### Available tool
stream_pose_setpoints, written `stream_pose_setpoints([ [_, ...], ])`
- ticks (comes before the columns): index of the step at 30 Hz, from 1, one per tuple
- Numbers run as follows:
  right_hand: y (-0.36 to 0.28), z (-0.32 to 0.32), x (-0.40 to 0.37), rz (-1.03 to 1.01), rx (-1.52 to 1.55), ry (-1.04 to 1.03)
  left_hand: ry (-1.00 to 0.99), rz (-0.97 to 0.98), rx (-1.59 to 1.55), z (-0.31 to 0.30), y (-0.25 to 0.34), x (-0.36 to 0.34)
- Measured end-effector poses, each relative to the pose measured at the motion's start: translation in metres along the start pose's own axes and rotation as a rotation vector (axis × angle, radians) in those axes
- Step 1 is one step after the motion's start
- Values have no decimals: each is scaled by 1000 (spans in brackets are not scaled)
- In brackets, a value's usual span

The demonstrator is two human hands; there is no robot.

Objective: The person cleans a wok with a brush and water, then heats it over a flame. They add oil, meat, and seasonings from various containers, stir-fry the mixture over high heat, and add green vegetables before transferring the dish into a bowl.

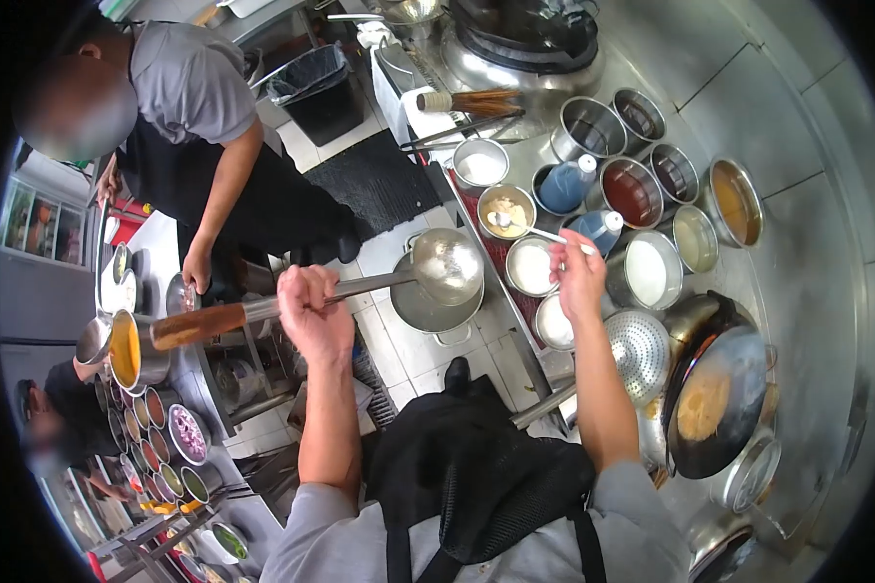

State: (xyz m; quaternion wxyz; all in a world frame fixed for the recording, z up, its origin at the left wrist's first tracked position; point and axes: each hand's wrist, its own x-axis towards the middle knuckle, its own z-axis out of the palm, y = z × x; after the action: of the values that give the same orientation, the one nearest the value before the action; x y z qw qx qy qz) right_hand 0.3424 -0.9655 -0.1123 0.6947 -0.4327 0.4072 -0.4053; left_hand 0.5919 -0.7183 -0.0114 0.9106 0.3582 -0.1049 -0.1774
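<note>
My left hand (315, 313) is closed around the long handle of a metal ladle (447, 266), whose wooden end points left. The ladle's round bowl hangs above a large metal pot (413, 309) standing low by the counter. In my right hand (578, 277) is a slim white spoon (544, 233), gripped by its handle. Its head dips into a small metal container (526, 198) of pale, chunky paste. Just below that hand are metal containers of white powder (533, 264) and white contents (648, 269); what these contents are I cannot make out.
On the right, a wok (749, 389) holds something golden-brown, beside a perforated strainer (639, 355). Blue bottles (566, 185) and sauce pots (632, 190) crowd the counter. A brush (472, 102) lies farther off. Across the aisle a co-worker (190, 107) reaches toward a bowl near several ingredient tubs.
</note>
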Motion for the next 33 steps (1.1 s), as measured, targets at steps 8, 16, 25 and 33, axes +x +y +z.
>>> stream_pose_setpoints([
  [8, 0, -55, -55, -168, -345, 228, -65, -37, -165, 22, -25, 9],
  [16, 82, -56, -57, -323, -833, 154, 10, 32, -13, 32, -9, -16],
  [25, -175, -3, -237, 88, -240, -778, -116, 490, 149, 152, -22, -110],
  [33, -295, -57, -387, 142, 417, -687, -283, 441, 6, 294, -28, -371],
])
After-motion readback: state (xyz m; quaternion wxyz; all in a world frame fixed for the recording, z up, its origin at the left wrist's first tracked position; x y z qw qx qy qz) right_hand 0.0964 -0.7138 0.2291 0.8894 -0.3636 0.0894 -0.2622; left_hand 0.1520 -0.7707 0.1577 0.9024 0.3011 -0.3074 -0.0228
